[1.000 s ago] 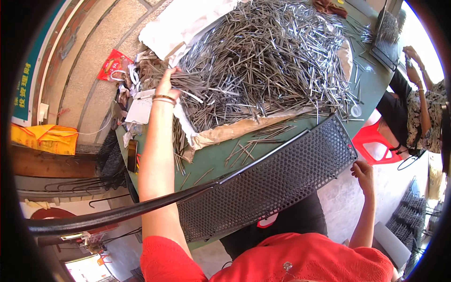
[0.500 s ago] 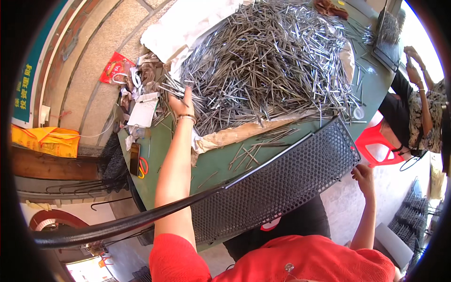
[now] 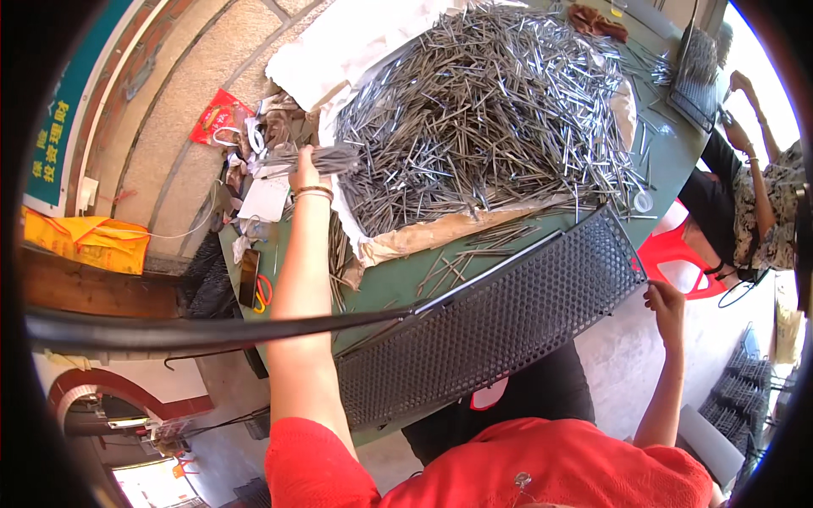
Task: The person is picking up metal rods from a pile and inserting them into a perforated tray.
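metal rods [image 3: 340, 159] are clamped in the left hand [image 3: 306, 175] by the left edge of the pile [image 3: 487, 110]; gripping mid-length should keep them aligned. right hand [image 3: 667, 309] at the right end of the rack [image 3: 508, 309], grip unclear.

Bunched grey rods [image 3: 340, 159] beside rod heap [image 3: 478, 110]

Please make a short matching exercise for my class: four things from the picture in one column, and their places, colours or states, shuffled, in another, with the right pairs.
Things:
1. Left hand
2. Right hand
3. Rod pile
4. Packet

Descriptions:
A. Heaped on pale sheeting
B. Bright red
C. Gripping a bundle of thin metal rods
D. At the right end of the black perforated tray

Right pairs: 1-C; 2-D; 3-A; 4-B
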The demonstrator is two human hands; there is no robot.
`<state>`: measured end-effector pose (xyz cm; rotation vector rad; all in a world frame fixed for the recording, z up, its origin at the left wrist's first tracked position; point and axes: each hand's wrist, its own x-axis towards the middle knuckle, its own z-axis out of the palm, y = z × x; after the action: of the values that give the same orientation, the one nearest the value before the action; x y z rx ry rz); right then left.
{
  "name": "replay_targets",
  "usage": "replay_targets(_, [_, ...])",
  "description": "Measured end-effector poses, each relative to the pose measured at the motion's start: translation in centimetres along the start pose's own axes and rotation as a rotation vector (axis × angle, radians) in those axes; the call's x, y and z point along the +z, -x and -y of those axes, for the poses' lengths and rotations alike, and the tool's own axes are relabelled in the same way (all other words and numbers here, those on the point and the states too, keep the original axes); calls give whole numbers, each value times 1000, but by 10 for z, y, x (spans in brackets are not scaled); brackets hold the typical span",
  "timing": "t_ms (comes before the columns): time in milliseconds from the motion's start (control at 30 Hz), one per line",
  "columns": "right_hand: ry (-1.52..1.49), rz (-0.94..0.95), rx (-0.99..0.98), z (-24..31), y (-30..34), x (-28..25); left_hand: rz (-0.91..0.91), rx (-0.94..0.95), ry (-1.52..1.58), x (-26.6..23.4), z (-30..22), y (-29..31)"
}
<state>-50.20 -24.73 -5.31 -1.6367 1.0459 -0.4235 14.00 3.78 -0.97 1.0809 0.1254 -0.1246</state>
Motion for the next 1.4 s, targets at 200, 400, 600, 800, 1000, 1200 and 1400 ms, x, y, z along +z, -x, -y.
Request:
replay_targets(200, [-32, -26, -374, 153, -7, 33, 149, -207, 286, 32, -58, 33])
replay_targets(400, [-569, 517, -196, 270, -82, 191, 144, -264, 381, 101, -70, 117])
replay_targets(600, [-1237, 577, 107, 322, -102, 343, 270, -261, 440, 109, -53, 123])
replay_targets(800, [-1623, 340, 206, 325, -127, 370, 140, -5, 431, 138, -24, 145])
replay_targets(1000, [-1766, 391, 334, 340, -118, 375, 103, 120, 475, 137, -28, 134])
replay_targets(1200, [-1676, 224, 362, 331, -161, 378, 289, 389, 83, 164, -23, 189])
replay_targets(1400, [-1907, 517, 419, 339, -186, 378, 524, 592, -101, 176, -27, 191])
